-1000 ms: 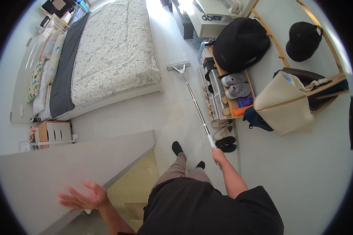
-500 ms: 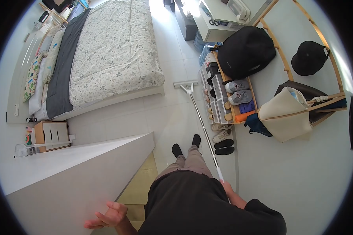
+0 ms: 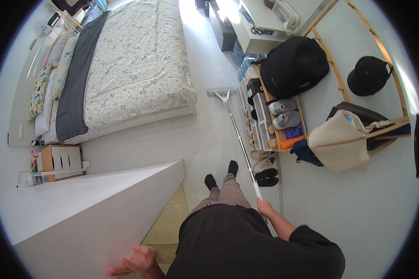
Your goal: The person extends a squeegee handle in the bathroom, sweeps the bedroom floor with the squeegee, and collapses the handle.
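A long-handled mop (image 3: 238, 135) slants across the pale tiled floor, its wide flat head (image 3: 221, 92) resting on the tiles between the bed and the shoe rack. My right hand (image 3: 265, 208) is wrapped round the white grip near the top of the pole. Nothing is in my left hand (image 3: 137, 262), which hangs low on the left with its fingers spread, near the side of a white partition (image 3: 93, 209). My feet in black socks stand just left of the pole.
A bed (image 3: 139, 65) fills the upper left. Along the right wall stand a wooden rack (image 3: 293, 139) with sneakers (image 3: 285, 115), a black backpack (image 3: 295, 65) and a cream tote bag (image 3: 337, 142). Black slippers (image 3: 266, 177) lie beside the pole. Water bottles (image 3: 246, 67) stand by the desk.
My right hand has moved forward, pushing the pole, and the mop head has slid a little farther away. My left hand has shifted slightly right and down, still spread.
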Motion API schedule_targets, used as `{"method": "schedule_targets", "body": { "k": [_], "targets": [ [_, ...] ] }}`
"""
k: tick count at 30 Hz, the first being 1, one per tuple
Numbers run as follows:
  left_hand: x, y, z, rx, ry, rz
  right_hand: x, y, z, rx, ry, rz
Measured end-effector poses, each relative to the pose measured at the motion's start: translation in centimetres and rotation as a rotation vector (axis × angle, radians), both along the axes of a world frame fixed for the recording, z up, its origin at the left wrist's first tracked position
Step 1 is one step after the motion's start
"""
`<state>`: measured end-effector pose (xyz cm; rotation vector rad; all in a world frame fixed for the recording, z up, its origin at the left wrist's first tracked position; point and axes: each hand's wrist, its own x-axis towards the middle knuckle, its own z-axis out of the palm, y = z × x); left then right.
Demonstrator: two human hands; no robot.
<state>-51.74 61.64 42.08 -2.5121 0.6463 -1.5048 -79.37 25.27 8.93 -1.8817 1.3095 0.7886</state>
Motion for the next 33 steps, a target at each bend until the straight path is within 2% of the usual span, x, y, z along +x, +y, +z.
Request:
{"method": "schedule_targets", "body": {
  "k": [1,2,4,7,8,9,11,12,13,16,18,22,24,25,26,27,28,29,30,31,32,33],
  "targets": [
    [-0.1,-0.5,0.3,0.000,0.007,0.011,-2.4,0.2,-1.5,-0.073,-0.049,0.051],
    [0.0,-0.8,0.5,0.001,0.018,0.016,-1.9,0.0,-0.7,-0.076,-0.050,0.056],
    [0.1,-0.8,0.3,0.004,0.005,0.021,-0.3,-0.3,1.2,0.006,0.092,-0.017],
    [0.3,-0.9,0.5,0.018,0.004,0.013,4.6,-3.0,-2.3,0.043,0.088,-0.043],
    [0.4,-1.1,0.6,0.022,0.004,0.002,7.4,-4.1,-3.3,0.106,-0.001,-0.120],
    [0.4,-1.3,0.7,0.031,0.009,0.005,9.6,-5.4,-6.2,0.048,-0.137,-0.124],
    [0.6,-1.8,1.0,0.071,0.003,0.050,17.8,-7.9,-6.1,0.220,-0.169,-0.292],
    [0.7,-2.0,1.2,0.077,0.002,0.048,21.4,-9.2,-7.4,0.204,-0.221,-0.289],
    [0.8,-1.9,1.1,0.078,0.004,0.039,24.6,-10.9,-10.9,0.152,-0.286,-0.270],
    [0.1,-1.2,0.4,0.116,0.000,0.080,34.3,-14.9,-9.5,0.096,-0.202,-0.072],
    [0.6,-1.0,0.1,0.142,-0.011,0.108,36.7,-15.6,-7.6,0.110,-0.184,-0.092],
    [0.7,0.4,0.0,0.160,-0.063,0.053,28.0,-14.0,-11.1,0.046,-0.174,-0.023],
    [0.7,1.0,-0.2,0.191,-0.059,0.034,17.2,-11.2,-14.0,-0.037,-0.130,0.061],
    [0.9,0.5,-0.4,0.171,-0.083,0.033,11.4,-9.0,-11.7,-0.048,-0.130,0.040],
    [1.0,0.4,-0.2,0.158,-0.102,0.029,3.6,-6.9,-13.0,-0.099,-0.071,-0.009],
    [1.1,0.7,0.1,0.160,-0.093,0.033,0.1,-4.6,-5.9,0.094,0.117,-0.066],
    [1.3,0.9,0.1,0.168,-0.105,-0.022,-7.5,-1.9,-4.6,-0.080,0.058,0.068],
    [1.6,1.0,0.0,0.177,-0.120,-0.079,-12.9,0.3,-1.2,-0.050,0.203,0.099],
    [1.8,1.0,-0.1,0.178,-0.120,-0.075,-18.0,2.1,1.8,0.037,0.211,0.070],
    [1.9,1.0,-0.3,0.163,-0.137,-0.091,-9.9,3.3,13.8,0.054,0.245,0.206],
    [2.1,0.8,-0.4,0.151,-0.150,-0.109,-20.0,4.6,9.2,0.062,0.250,0.204],
    [1.7,-1.6,-0.2,0.159,-0.144,-0.112,-27.8,6.2,6.7,0.033,0.411,0.076]
  ]
}}
